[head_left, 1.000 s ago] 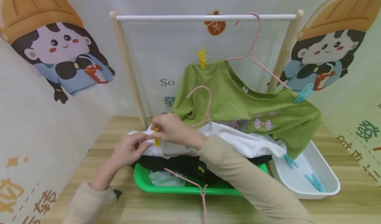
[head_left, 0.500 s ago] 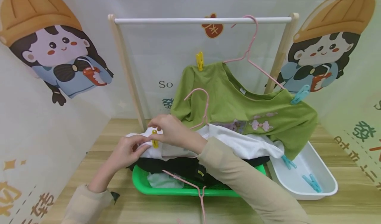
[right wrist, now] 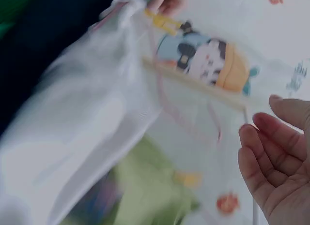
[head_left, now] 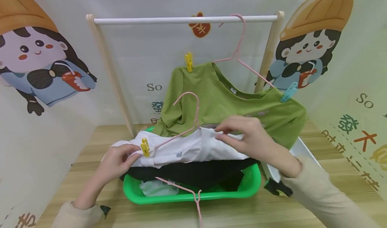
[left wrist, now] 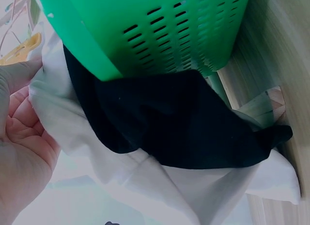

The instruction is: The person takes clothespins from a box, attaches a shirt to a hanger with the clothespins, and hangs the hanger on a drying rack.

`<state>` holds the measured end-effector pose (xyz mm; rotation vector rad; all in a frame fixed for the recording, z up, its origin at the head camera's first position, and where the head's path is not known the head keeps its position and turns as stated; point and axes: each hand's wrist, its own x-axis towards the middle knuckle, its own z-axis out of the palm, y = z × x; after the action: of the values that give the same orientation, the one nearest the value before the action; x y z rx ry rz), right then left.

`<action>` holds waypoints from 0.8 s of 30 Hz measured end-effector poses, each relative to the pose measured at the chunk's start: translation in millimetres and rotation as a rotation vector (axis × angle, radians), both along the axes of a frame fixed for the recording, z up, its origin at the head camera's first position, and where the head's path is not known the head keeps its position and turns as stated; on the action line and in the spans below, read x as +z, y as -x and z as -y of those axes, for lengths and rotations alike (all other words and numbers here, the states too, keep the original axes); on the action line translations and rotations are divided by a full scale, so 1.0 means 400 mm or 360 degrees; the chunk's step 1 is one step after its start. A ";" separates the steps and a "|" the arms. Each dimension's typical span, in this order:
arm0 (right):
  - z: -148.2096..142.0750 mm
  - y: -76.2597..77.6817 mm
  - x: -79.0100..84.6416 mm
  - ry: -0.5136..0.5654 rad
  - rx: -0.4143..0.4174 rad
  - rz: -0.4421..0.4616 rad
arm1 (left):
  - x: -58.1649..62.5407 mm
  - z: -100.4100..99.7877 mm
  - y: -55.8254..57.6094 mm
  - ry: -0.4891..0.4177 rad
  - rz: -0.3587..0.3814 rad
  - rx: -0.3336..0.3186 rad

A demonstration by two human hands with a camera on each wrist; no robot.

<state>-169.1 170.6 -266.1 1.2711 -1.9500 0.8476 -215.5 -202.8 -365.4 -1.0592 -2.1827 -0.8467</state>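
My left hand (head_left: pixel 118 160) pinches the shoulder end of a white shirt (head_left: pixel 178 150), beside a yellow clothespin (head_left: pixel 145 147) clipped on it. In the left wrist view the thumb and fingers hold the white cloth. A pink hanger (head_left: pixel 193 117) runs into the shirt, its hook standing up. Over the shirt's right half is my right hand (head_left: pixel 251 139); the right wrist view shows its fingers loosely bent with nothing between them. Black cloth (head_left: pixel 193 174) lies under the shirt, across the green basket (head_left: pixel 142 200).
A green shirt (head_left: pixel 205 93) hangs on a pink hanger from the white rail (head_left: pixel 151 20), with a yellow clothespin (head_left: pixel 188 61) and a blue clothespin (head_left: pixel 289 92) on its shoulders. Another pink hanger (head_left: pixel 193 192) crosses the basket's front rim. A white tray (head_left: pixel 305 150) stands partly behind my right arm.
My right hand has let go of the yellow clothespin and moved right, over the shirt's other half. The clothespin stays clipped on the shirt. My left hand keeps its pinch; the view has turned right.
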 end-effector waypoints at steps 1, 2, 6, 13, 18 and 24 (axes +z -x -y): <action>-0.037 -0.014 -0.008 0.0005 -0.0037 0.0015 | 0.002 0.000 -0.002 0.0003 -0.0001 0.0003; -0.075 -0.029 -0.017 -0.0002 -0.0089 0.0034 | 0.003 0.000 -0.002 0.0006 -0.0008 0.0001; -0.217 -0.080 -0.059 -0.0079 -0.0256 0.0209 | 0.009 -0.002 0.001 0.0014 -0.0018 0.0002; -0.411 -0.088 -0.135 -0.0459 -0.0667 0.0675 | 0.013 -0.006 0.009 0.0000 -0.0017 0.0013; -0.497 -0.048 -0.223 -0.0662 -0.0990 0.0997 | 0.008 -0.011 0.013 -0.0019 -0.0023 -0.0011; -0.529 -0.038 -0.320 -0.0836 -0.1132 0.1171 | -0.008 -0.008 0.006 -0.0012 0.0001 -0.0008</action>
<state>-153.8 382.3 -394.2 0.3928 -3.0770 0.4568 -218.0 -199.8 -368.5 -1.0616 -2.1768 -0.8569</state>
